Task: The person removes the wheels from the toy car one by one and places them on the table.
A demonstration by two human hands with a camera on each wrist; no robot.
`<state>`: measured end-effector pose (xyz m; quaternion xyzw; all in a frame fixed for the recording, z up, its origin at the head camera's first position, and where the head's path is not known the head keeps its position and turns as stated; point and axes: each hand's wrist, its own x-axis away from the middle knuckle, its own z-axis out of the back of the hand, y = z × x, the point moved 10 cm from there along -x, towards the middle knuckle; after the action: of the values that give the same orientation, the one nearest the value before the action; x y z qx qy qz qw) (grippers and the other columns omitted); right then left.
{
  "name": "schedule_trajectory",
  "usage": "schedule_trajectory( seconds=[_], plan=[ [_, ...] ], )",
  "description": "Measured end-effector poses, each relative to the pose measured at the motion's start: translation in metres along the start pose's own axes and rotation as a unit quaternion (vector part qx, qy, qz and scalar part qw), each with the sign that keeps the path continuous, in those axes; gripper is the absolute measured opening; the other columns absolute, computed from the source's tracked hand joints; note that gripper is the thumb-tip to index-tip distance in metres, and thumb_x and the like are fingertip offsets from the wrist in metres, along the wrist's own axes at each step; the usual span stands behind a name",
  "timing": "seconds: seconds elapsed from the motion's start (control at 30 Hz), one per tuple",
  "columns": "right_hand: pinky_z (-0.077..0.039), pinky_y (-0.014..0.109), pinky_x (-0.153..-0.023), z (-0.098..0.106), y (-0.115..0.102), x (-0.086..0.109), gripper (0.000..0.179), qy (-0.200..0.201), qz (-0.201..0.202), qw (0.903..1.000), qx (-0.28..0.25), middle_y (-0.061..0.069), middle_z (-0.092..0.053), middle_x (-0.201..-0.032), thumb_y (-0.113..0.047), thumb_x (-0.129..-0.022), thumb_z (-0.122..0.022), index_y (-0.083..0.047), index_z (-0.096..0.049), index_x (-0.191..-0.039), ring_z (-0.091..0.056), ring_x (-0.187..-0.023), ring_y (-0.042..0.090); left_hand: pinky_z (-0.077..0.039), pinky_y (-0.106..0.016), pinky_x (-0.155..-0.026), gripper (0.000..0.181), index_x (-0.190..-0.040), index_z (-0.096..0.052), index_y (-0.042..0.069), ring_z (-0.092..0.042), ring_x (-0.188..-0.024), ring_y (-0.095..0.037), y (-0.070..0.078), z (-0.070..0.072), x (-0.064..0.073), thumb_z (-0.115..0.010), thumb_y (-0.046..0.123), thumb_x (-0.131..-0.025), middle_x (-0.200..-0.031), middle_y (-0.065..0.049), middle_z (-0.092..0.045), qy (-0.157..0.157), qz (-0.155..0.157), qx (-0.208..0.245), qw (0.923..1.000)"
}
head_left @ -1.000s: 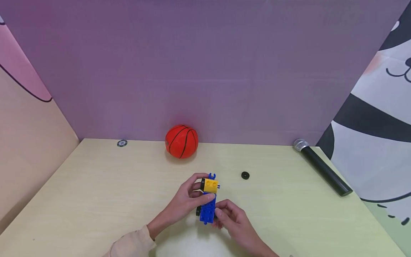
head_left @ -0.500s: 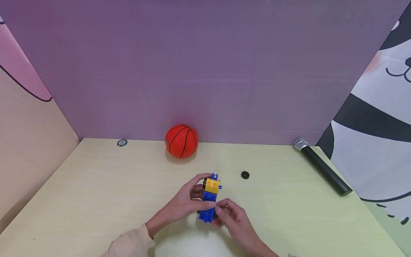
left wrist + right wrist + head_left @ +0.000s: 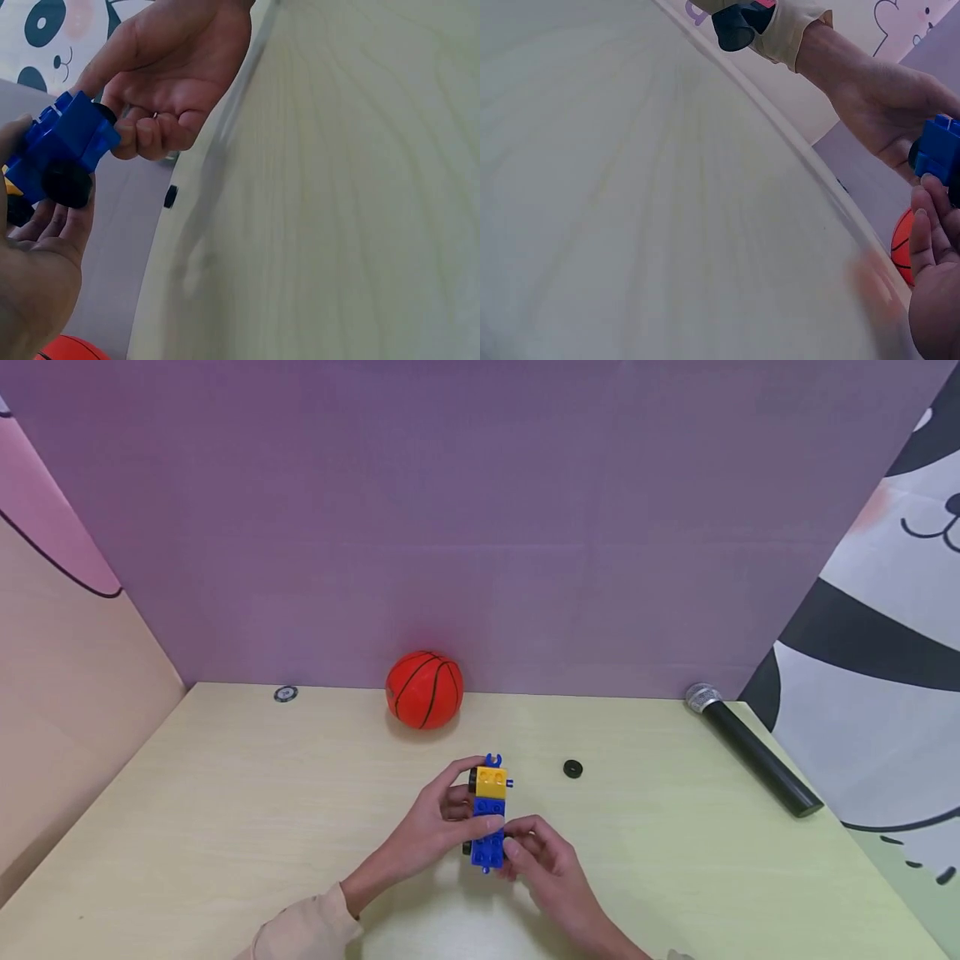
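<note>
My left hand (image 3: 435, 827) grips a toy block car (image 3: 487, 853), thumb across its top and fingers along its left side. The car is blue with a yellow block (image 3: 491, 782) at the far end, a blue hook beyond that, and black wheels on the left. On the yellow block's right side a bare blue axle stub (image 3: 510, 783) sticks out. My right hand (image 3: 551, 868) pinches a black wheel (image 3: 105, 112) at the car's near right side, mostly hidden by the fingers. In the left wrist view the car is held above the table.
A loose black wheel (image 3: 573, 769) lies on the table (image 3: 225, 793) to the right, beyond the hands. Farther back are a red toy basketball (image 3: 424, 690) and a round chip (image 3: 285, 694). A black microphone (image 3: 757, 756) lies along the right edge.
The car tilted a little to the right, then straightened and moved slightly away from the body, both hands staying on it. The loose wheel, ball, chip and microphone have not moved.
</note>
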<state>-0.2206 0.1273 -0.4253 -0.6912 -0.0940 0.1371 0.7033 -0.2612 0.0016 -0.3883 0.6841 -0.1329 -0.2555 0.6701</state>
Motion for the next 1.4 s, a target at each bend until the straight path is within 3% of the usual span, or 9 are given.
schedule_trajectory(
  seconds=[0.4, 0.77, 1.07, 1.23, 1.4],
  plan=[
    [-0.058, 0.03, -0.087, -0.004, -0.009, 0.0, 0.025, -0.01, 0.062, 0.9979, 0.015, 0.014, -0.068, -0.114, -0.011, -0.111, -0.048, 0.009, -0.05, -0.126, -0.067, -0.096, 0.016, -0.054, -0.036, -0.096, 0.065, -0.154, -0.039, 0.014, -0.068, -0.099, -0.024, 0.003, 0.002, 0.001, -0.072, 0.018, -0.099, -0.115, -0.013, -0.071, 0.0, -0.015, -0.002, 0.9999],
    [-0.057, 0.027, -0.078, -0.006, -0.021, 0.003, 0.014, -0.015, 0.129, 0.9909, 0.035, 0.004, -0.066, -0.103, -0.003, -0.11, -0.046, 0.008, -0.051, -0.117, -0.062, -0.086, 0.012, -0.056, -0.037, -0.093, 0.064, -0.152, -0.042, 0.015, -0.068, -0.101, -0.026, 0.003, 0.0, 0.001, -0.073, 0.016, -0.096, -0.117, -0.013, -0.071, 0.002, -0.008, -0.003, 1.0],
    [-0.054, 0.026, -0.073, -0.007, -0.028, 0.003, 0.008, -0.016, 0.19, 0.9792, 0.069, 0.006, -0.064, -0.101, 0.006, -0.106, -0.045, 0.003, -0.051, -0.11, -0.06, -0.085, 0.014, -0.057, -0.036, -0.09, 0.065, -0.153, -0.041, 0.017, -0.07, -0.098, -0.025, 0.002, -0.001, 0.002, -0.073, 0.017, -0.097, -0.116, -0.013, -0.072, 0.0, -0.007, -0.004, 1.0],
    [-0.054, 0.026, -0.079, -0.006, -0.03, 0.002, 0.009, -0.008, 0.194, 0.9765, 0.094, 0.009, -0.064, -0.104, 0.008, -0.104, -0.046, 0.0, -0.051, -0.105, -0.063, -0.09, 0.016, -0.057, -0.036, -0.091, 0.065, -0.154, -0.041, 0.017, -0.07, -0.098, -0.025, 0.002, -0.002, 0.003, -0.074, 0.017, -0.097, -0.116, -0.012, -0.072, -0.003, -0.008, -0.004, 1.0],
    [-0.053, 0.027, -0.075, -0.005, -0.034, 0.003, 0.013, 0.004, 0.219, 0.9685, 0.118, 0.01, -0.065, -0.099, 0.012, -0.1, -0.05, -0.001, -0.052, -0.101, -0.062, -0.082, 0.016, -0.057, -0.037, -0.092, 0.066, -0.154, -0.04, 0.017, -0.07, -0.098, -0.025, 0.002, -0.002, 0.003, -0.074, 0.017, -0.097, -0.115, -0.013, -0.072, -0.01, -0.007, 0.0, 0.9999]
  ],
)
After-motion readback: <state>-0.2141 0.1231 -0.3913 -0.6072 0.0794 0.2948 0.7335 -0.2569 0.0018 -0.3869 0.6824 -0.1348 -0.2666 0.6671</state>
